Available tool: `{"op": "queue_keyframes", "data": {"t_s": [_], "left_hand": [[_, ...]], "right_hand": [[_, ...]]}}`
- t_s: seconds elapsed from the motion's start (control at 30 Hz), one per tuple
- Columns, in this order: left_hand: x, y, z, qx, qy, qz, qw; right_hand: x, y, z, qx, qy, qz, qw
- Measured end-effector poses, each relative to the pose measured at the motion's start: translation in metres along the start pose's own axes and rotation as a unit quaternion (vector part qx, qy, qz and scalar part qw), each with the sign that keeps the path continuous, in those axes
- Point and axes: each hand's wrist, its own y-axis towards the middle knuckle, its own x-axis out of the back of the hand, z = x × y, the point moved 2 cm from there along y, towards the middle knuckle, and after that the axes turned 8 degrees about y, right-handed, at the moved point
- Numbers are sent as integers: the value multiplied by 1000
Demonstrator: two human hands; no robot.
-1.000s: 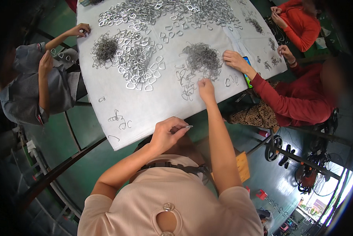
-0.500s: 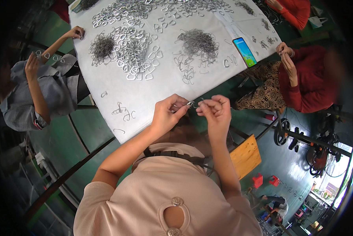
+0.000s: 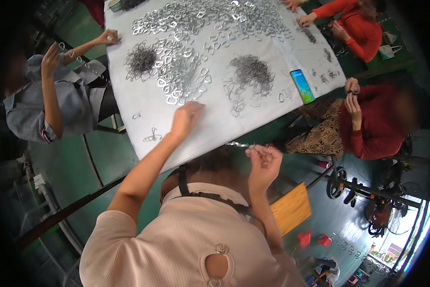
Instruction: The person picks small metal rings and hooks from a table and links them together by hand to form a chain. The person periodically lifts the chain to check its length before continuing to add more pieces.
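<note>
My left hand (image 3: 185, 119) is over the near part of the white table, close to the lower end of a pile of silver D-shaped rings (image 3: 181, 79). Its fingers are smeared by motion, so their grip cannot be made out. Beyond the table's near edge, my right hand (image 3: 264, 165) is closed in a pinch on shiny metal links (image 3: 237, 144), which stick out to its left and are blurred. A tangled heap of thin wire hooks (image 3: 251, 71) lies to the right of the rings. A few loose wire hooks (image 3: 152, 136) rest left of my left wrist.
A phone (image 3: 303, 87) with a lit screen lies at the table's right edge. Another dark wire heap (image 3: 142, 61) sits left of the rings. Co-workers sit at the left and right sides, their hands holding small metal pieces. A wooden stool top (image 3: 291, 208) stands at my right.
My left hand has left the right one and moved up and left over the table toward the rings. The right hand has dropped slightly, keeping the links. The whole view has shifted a little.
</note>
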Motion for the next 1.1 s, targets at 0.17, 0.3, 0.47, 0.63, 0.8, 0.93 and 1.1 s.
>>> {"op": "queue_keyframes", "data": {"t_s": [0.17,0.3,0.47,0.63,0.8,0.93,1.1], "left_hand": [[-13,18,48,-65,200,8,978],[-17,23,48,-72,219,82,970],[-15,28,53,21,216,107,970],[-15,31,46,56,226,100,967],[-14,22,52,47,117,107,986],[-9,-13,-41,143,-208,199,947],[17,-33,-122,167,-296,252,906]], "right_hand": [[5,-9,0,-14,-40,1,999],[6,-13,-1,3,-52,19,998],[4,-17,-6,13,-60,29,998],[4,-17,-6,25,-75,37,996],[1,-22,-15,10,-53,35,998],[4,-28,-17,-8,-92,57,994],[2,-27,-12,-1,-122,56,991]]}}
